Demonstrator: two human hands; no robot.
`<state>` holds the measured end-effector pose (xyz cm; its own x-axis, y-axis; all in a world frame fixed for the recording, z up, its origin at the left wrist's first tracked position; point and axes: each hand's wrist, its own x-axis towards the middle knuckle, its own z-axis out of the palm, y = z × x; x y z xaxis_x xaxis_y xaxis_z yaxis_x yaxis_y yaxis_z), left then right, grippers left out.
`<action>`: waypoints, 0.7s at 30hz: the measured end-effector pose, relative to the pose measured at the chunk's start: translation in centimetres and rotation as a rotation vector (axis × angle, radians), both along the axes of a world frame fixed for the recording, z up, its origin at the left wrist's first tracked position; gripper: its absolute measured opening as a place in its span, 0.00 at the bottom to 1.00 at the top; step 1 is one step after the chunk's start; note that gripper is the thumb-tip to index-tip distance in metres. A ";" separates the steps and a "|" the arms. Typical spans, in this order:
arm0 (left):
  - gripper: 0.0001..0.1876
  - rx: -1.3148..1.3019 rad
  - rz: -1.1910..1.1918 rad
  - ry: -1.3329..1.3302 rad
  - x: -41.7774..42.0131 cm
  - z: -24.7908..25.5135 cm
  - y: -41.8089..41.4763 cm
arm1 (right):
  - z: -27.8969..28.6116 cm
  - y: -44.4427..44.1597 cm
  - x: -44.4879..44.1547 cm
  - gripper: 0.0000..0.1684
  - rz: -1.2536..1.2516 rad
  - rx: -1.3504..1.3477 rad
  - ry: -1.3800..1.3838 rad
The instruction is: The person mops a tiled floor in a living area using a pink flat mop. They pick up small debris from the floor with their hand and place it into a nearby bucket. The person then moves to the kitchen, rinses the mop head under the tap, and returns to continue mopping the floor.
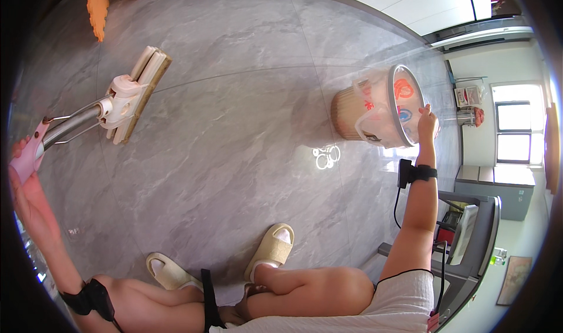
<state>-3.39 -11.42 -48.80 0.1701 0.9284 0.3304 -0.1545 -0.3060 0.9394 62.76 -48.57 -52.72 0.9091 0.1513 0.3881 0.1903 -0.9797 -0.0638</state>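
Note:
At the far left, my left hand [27,161] is closed around the pink plastic lever of a sponge mop [70,124]. Its metal shaft runs to a white squeeze head [121,102] with a sponge strip, which is over the grey floor. On the right, my right hand [428,124] grips the rim of a waste bin [347,113]. A translucent plastic bag [374,108] with red print lines the bin and folds over its grey rim. The bin leans, its mouth towards the right of the view. Part of my left hand is cut off by the dark picture edge.
Marbled grey floor tiles [228,148] lie before me. My feet wear beige slippers [275,245]. A dark grey machine or rack [479,236] stands at right, near a grey cabinet [492,201]. White cabinet fronts [422,3] line the top, and an orange mat [97,7] is at upper left.

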 end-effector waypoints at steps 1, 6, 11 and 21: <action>0.12 0.078 -0.002 0.016 -0.2 0.1 0.3 | 0.2 0.3 -0.2 0.25 -0.004 -0.009 0.029; 0.16 -0.047 0.151 -0.048 -2.2 0.1 -0.3 | -0.3 1.3 -0.3 0.10 0.375 0.203 -0.300; 0.15 0.003 0.099 -0.045 -2.4 -2.0 1.4 | -1.6 11.2 -15.3 0.10 0.888 0.530 0.294; 0.13 -0.014 0.170 -0.091 -1.8 -0.8 0.7 | -22.3 19.3 -38.5 0.07 1.419 0.154 0.837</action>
<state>-5.18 -10.72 -49.58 -0.0195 0.9458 0.3241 -0.1867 -0.3219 0.9282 24.24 -29.28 -75.03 0.0397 0.9991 -0.0175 0.7356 -0.0410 -0.6761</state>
